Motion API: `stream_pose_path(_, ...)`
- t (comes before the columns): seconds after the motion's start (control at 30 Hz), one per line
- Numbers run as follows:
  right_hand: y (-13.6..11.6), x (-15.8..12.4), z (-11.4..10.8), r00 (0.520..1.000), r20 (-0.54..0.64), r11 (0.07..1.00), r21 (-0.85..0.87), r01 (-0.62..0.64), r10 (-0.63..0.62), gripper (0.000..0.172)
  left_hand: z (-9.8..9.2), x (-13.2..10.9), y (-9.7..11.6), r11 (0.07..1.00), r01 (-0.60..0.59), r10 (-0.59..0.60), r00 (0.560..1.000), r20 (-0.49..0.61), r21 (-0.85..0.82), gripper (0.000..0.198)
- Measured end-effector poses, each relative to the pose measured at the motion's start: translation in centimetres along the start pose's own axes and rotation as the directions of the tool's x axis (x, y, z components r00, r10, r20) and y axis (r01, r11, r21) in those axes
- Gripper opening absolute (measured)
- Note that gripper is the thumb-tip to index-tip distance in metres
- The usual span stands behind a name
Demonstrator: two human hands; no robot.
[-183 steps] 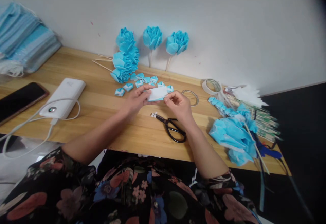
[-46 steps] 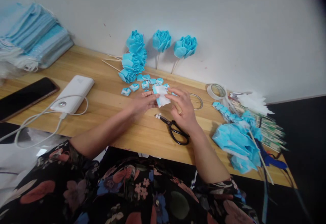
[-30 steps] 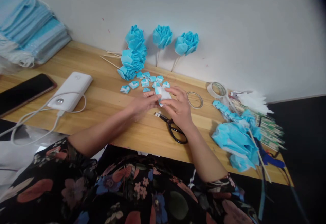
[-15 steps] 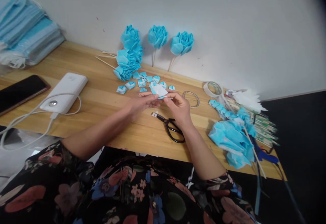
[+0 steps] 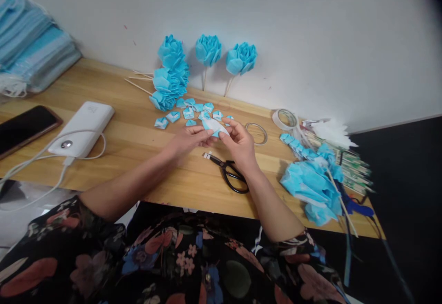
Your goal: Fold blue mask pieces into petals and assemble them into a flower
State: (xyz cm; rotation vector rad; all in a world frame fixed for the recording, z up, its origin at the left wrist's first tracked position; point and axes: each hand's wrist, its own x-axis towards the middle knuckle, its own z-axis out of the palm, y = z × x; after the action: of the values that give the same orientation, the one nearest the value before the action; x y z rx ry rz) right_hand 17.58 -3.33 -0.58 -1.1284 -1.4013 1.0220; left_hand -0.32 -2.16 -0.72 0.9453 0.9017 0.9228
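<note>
Between my two hands is a small blue-and-white folded piece of material (image 5: pixel 214 126), held up over the middle of the table. My left hand (image 5: pixel 193 139) pinches its near left edge. The thumb and fingers of my right hand (image 5: pixel 238 143) grip its right side. Just beyond lie several small folded blue-and-white pieces (image 5: pixel 189 113) on the wood. Black-handled scissors (image 5: pixel 230 173) rest below my right hand, their blades pointing left. Blue paper-like flowers (image 5: pixel 169 80) on thin sticks are piled behind, and two more flowers (image 5: pixel 208 50) lean upright against the wall.
A white power bank (image 5: pixel 86 126) with a cable and a phone (image 5: pixel 27 126) lie left, below stacked blue masks (image 5: pixel 37 50). On the right are tape rolls (image 5: pixel 285 119), crumpled blue material (image 5: pixel 309 184), green-and-white packets (image 5: pixel 354 175) and a blue-handled tool (image 5: pixel 361 208).
The held piece has changed shape: its right side is now folded over to a slanted edge. My right fingers have shifted up around it. The whole view has moved slightly.
</note>
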Motion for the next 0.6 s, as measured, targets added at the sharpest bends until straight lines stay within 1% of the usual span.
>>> stream_pose_path(0.1,0.1,0.0,0.1,1.000,0.003,1.000,-0.011,0.003,-0.003,0.036,0.0,0.0,-0.1,0.996,-0.043,0.043,0.999,0.010,0.082,0.031)
stream_pose_path(0.17,0.2,0.0,0.2,1.000,0.008,1.000,-0.018,0.006,-0.006,0.036,0.0,0.0,-0.1,0.993,-0.055,0.056,0.998,-0.002,0.108,0.029)
stream_pose_path(0.33,0.1,-0.1,-0.1,0.999,0.035,1.000,-0.025,-0.013,0.014,0.038,-0.1,-0.1,0.1,0.990,-0.034,0.042,0.998,-0.056,0.139,0.023)
stream_pose_path(0.43,-0.1,0.0,-0.6,0.999,0.046,0.999,-0.026,-0.029,0.030,0.037,-0.1,-0.1,0.3,0.987,-0.014,0.024,0.998,-0.061,0.160,0.018)
stream_pose_path(0.53,-0.3,0.1,-0.9,0.995,0.094,0.999,0.006,-0.044,0.043,0.043,-0.1,-0.1,0.5,0.981,0.001,0.008,0.999,-0.045,0.194,0.015)
stream_pose_path(0.6,-0.3,0.2,-0.7,0.987,0.152,0.998,0.043,-0.051,0.044,0.051,0.0,0.0,0.5,0.975,0.005,0.002,1.000,-0.030,0.222,0.013)
